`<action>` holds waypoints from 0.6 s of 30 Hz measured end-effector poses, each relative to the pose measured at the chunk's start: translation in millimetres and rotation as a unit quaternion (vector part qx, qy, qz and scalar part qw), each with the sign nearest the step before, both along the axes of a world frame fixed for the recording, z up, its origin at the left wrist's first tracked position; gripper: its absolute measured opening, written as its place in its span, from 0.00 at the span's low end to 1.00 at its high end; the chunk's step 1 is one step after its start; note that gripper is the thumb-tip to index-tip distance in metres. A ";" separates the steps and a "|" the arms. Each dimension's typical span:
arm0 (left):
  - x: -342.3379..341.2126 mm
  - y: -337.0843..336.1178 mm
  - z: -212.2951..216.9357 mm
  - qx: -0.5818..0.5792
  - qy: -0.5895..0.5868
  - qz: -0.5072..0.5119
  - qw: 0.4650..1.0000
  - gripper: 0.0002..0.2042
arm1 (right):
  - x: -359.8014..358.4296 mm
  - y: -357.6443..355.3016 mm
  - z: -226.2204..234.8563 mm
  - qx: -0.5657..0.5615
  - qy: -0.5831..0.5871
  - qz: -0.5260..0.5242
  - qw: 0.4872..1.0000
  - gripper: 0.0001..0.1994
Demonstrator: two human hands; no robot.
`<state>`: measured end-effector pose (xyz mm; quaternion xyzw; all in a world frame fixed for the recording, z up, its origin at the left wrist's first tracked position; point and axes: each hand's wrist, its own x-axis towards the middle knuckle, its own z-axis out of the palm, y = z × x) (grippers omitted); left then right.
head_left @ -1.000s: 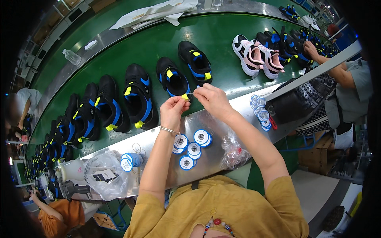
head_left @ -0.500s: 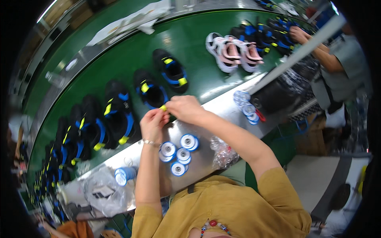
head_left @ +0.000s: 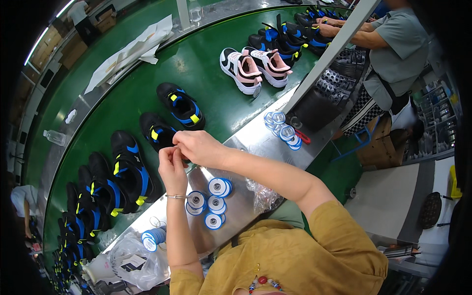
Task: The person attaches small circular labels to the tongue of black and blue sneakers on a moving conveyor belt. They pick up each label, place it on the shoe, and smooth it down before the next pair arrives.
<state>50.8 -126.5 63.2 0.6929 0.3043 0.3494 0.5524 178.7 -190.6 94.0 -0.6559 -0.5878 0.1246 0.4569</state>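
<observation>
My left hand [head_left: 172, 170] and my right hand [head_left: 202, 148] meet at the heel of a black shoe [head_left: 151, 129] with blue trim and yellow tabs. Fingers of both hands are pinched together there and cover its heel tab. Whatever small thing may lie between the fingertips is hidden. Just beyond, a matching black shoe [head_left: 178, 104] stands with its heel toward me. To the left, another black and blue shoe [head_left: 129, 164] heads a long row of similar ones. Below my wrists, several round blue-and-white spools [head_left: 216, 202] lie on the metal ledge [head_left: 241, 204].
Pink and white sneakers [head_left: 246, 69] stand on the green belt [head_left: 209, 64]. More round spools [head_left: 283, 129] and a red-handled tool [head_left: 303, 137] lie on the right of the ledge. Plastic bags [head_left: 132, 260] sit at lower left. A co-worker [head_left: 393, 49] handles shoes behind a slanted post [head_left: 334, 56].
The view has shifted, so shoes and ledge appear further left. My hands stay together at the same shoe's heel. The yellow tab seen between my fingers before is now covered.
</observation>
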 end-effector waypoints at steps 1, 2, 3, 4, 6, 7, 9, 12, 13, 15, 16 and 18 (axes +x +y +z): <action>-0.5 1.7 -0.3 -0.010 0.012 -0.019 1.000 0.03 | 1.4 0.5 -0.8 0.006 0.014 -0.001 1.000 0.04; -1.0 2.3 1.4 -0.006 0.010 -0.016 1.000 0.03 | 3.7 0.4 -2.3 0.012 0.028 -0.002 1.000 0.04; -1.1 0.2 2.3 -0.005 0.006 -0.013 1.000 0.03 | 6.6 -1.9 -4.3 0.015 0.041 -0.004 0.999 0.04; -1.4 -1.7 2.3 -0.005 0.003 -0.011 1.000 0.03 | 10.0 -3.6 -5.7 0.018 0.043 0.002 0.999 0.04; -1.9 -2.0 -2.8 -0.022 0.004 -0.021 1.000 0.03 | 13.0 -4.9 -9.1 0.027 0.064 0.015 0.997 0.04; -1.3 -2.5 -3.7 -0.031 0.003 -0.027 0.999 0.03 | 14.7 -4.8 -10.7 0.032 0.074 0.020 0.997 0.04; -1.3 -5.5 1.3 -0.028 0.004 0.002 1.000 0.03 | 16.2 1.0 -17.2 0.059 0.116 0.032 0.991 0.04; -7.4 -0.7 -0.3 -0.038 -0.031 0.029 0.998 0.04 | 10.8 7.6 -18.6 0.053 0.207 0.045 0.976 0.04; -11.5 2.6 -2.2 -0.083 -0.032 0.035 0.995 0.05 | 7.6 8.0 -17.7 0.035 0.244 0.050 0.968 0.04; -15.8 4.7 0.7 -0.117 -0.011 0.049 0.992 0.07 | 4.3 10.5 -18.2 0.010 0.308 0.058 0.950 0.04; -17.0 5.7 -0.3 -0.106 -0.022 0.044 0.993 0.08 | 4.3 11.8 -19.8 -0.004 0.329 0.062 0.942 0.04; -21.0 6.8 -4.5 -0.083 -0.040 0.038 0.995 0.09 | 3.1 12.7 -22.4 -0.029 0.369 0.074 0.926 0.04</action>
